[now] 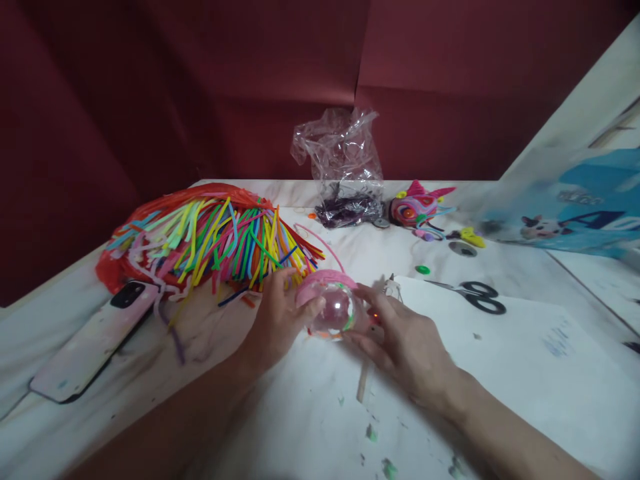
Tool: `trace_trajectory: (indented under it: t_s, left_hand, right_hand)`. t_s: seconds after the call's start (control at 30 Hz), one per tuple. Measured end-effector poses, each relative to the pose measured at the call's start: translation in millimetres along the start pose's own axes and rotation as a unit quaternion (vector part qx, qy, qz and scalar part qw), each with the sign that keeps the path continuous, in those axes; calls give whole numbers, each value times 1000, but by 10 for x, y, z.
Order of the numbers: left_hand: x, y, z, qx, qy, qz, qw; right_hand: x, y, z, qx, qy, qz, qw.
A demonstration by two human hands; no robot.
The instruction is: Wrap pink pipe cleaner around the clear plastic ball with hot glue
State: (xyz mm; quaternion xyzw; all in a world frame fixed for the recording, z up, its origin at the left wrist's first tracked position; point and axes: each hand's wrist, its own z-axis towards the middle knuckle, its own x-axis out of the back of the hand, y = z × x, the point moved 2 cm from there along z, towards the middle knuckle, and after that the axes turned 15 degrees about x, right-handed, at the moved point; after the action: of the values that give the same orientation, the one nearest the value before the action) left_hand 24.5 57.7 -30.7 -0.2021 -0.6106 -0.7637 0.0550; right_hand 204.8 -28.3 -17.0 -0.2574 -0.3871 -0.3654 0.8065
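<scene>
A clear round ball (336, 308) with pink pipe cleaner wrapped over its top is held just above the table between both hands. Bits of green, white and orange show along its edge. My left hand (280, 313) grips it from the left, thumb on the clear front. From the right, my right hand (400, 333) holds the other side with its fingers. A loose pink strand (325, 243) curves up behind the ball. Partly hidden behind my right hand is a tool with a small orange light (375, 316).
Left: colourful pipe cleaners (240, 240) in red plastic and a phone (95, 340) with a cable. Behind: a clear bag (345, 173) and a pink wrapped figure (415, 207). Right: black-handled scissors (483, 297) on white paper (530, 360), a green button (423, 269), a blue package (580, 207).
</scene>
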Motion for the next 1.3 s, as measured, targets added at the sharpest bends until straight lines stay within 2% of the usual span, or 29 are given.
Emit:
trace_trajectory:
  t_s: [0.13, 0.2, 0.27, 0.37, 0.47, 0.53, 0.63, 0.7, 0.77, 0.9, 0.97, 1.07, 1.13, 1.23, 1.3]
  left_hand:
    - [-37, -57, 48, 95, -133, -73, 984]
    - [-28, -49, 56, 117, -169, -104, 973]
    - [-2, -44, 68, 127, -182, -132, 966]
    - [36, -28, 86, 109, -207, -179, 956]
    - [51, 44, 74, 39, -256, -250, 933]
    - [55, 112, 50, 1, -280, -280, 918]
    - [62, 203, 22, -12, -298, -279, 913]
    - [76, 243, 23, -12, -301, -276, 913]
    - [88, 255, 40, 1, -291, -276, 916]
    - [49, 213, 58, 42, -252, -267, 929]
    - [-17, 176, 34, 57, -255, -276, 925]
    - [-116, 129, -13, 37, -260, -290, 920]
    - [-144, 112, -28, 8, -237, -286, 929]
    - [-143, 125, -33, -5, -233, -280, 931]
    - [-116, 162, -53, -26, -226, -272, 935]
  right_hand:
    - [-47, -46, 0, 24, 18, 28, 999]
    - [-42, -56, -7, 31, 32, 66, 997]
    - [-6, -52, -17, 25, 53, 122, 991]
    - [94, 6, -37, -48, 128, 211, 968]
    - [176, 90, -38, -141, 195, 305, 922]
    - [193, 111, -4, -168, 173, 389, 889]
    - [201, 80, 64, -171, 105, 495, 846]
    - [219, 57, 82, -168, 98, 513, 836]
    - [238, 55, 65, -172, 125, 486, 848]
    - [231, 55, -14, -181, 177, 355, 900]
    - [208, 23, -37, -173, 181, 290, 924]
    - [176, -56, -39, -148, 174, 219, 949]
    - [170, -106, -26, -116, 161, 188, 962]
    - [175, -126, -9, -102, 155, 202, 962]
    - [176, -96, -6, -144, 170, 267, 938]
